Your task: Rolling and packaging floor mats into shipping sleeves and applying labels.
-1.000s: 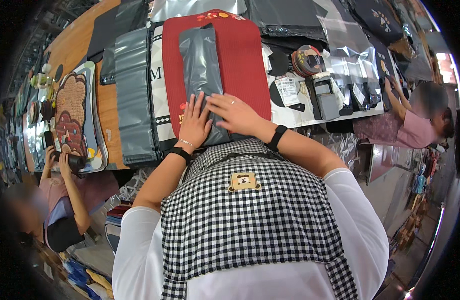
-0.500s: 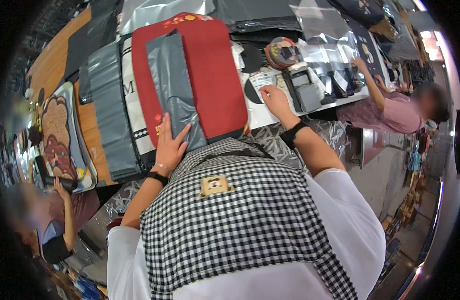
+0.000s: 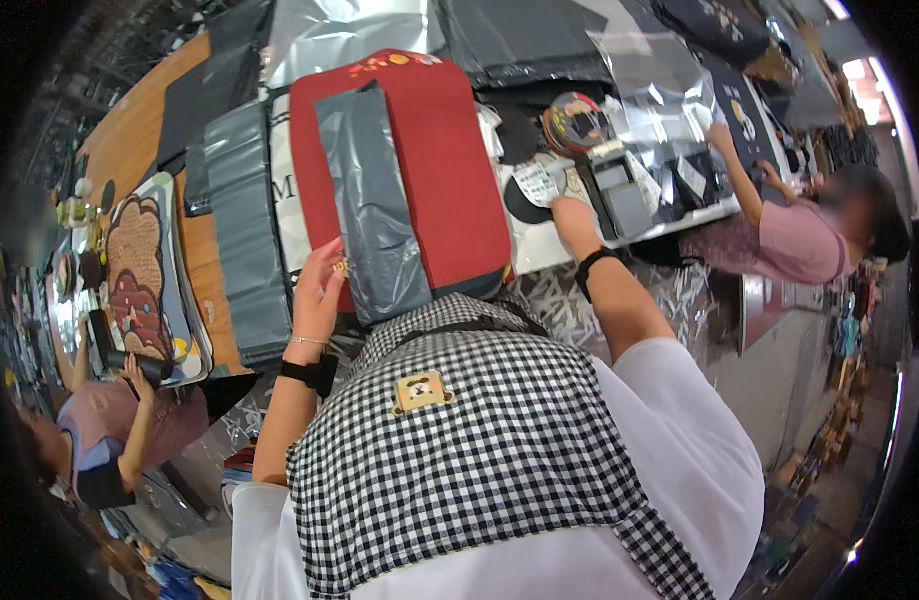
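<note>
Here, the right hand (image 3: 577,222) pinches a white label (image 3: 537,186) at its lower edge, while the left hand (image 3: 318,292), fingers loosely apart, is beside a grey plastic packet (image 3: 375,205); I cannot tell if they touch. The packet lies lengthwise on a red mat (image 3: 455,190) on the desk (image 3: 204,265), between grey bags (image 3: 248,240) and a stack of round pieces (image 3: 577,122)

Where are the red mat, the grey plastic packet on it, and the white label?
Red mat (image 3: 448,180), head view: bare right part.
Grey plastic packet (image 3: 373,200), head view: its middle.
White label (image 3: 536,185), head view: printed face.
</note>
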The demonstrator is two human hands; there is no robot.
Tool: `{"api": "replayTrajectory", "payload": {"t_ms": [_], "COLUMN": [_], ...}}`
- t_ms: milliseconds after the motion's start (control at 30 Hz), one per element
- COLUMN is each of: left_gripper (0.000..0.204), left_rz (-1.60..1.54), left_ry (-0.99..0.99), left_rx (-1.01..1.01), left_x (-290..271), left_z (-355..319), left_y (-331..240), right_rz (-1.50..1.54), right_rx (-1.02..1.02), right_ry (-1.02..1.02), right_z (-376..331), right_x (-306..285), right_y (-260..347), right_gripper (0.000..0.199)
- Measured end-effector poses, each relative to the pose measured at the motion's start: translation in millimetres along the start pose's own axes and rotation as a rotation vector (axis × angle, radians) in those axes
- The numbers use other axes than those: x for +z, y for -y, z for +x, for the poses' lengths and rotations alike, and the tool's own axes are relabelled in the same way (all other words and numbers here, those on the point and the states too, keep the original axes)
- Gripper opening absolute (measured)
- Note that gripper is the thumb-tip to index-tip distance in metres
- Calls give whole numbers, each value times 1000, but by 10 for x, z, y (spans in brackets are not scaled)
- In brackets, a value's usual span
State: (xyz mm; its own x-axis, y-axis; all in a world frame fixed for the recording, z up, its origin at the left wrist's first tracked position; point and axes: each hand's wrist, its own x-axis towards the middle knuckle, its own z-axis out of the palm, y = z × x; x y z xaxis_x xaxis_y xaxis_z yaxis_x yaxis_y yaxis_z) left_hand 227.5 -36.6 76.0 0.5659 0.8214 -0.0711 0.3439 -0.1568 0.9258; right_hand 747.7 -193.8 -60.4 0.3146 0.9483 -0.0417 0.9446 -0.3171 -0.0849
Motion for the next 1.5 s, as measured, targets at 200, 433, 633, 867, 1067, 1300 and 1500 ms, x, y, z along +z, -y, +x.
{"api": "replayTrajectory", "payload": {"t_ms": [200,433,633,867,1067,1300,1500], "left_gripper": [70,65,58,62,57,56,67], "left_rz": [-198,276,-50,-204,-522,-431,-331], "left_ry": [351,389,292,316,178,-321,-257], "left_rx": [6,215,-31,-73,-91,193,306], "left_x": [4,-1,-186,-25,247,251,189], "left_z": [94,-194,-664,-340,31,-152,-277], "left_y": [-766,-770,-398,-751,-737,-1187,-1405], "right_rz": [-39,-277,-13,216,74,1120,1453], "right_rx": [9,-56,-106,-164,-1028,-347,-327], "right_ry": [-269,225,16,-393,-378,-53,339], "right_z": [360,350,50,181,-254,-487,-350], "right_x": [-924,-311,91,-1151,-1964,-2403,-2438], "right_y": [1168,1008,898,1624,2959,2912,2762], "right_gripper": [20,24,20,13,17,29,11]}}
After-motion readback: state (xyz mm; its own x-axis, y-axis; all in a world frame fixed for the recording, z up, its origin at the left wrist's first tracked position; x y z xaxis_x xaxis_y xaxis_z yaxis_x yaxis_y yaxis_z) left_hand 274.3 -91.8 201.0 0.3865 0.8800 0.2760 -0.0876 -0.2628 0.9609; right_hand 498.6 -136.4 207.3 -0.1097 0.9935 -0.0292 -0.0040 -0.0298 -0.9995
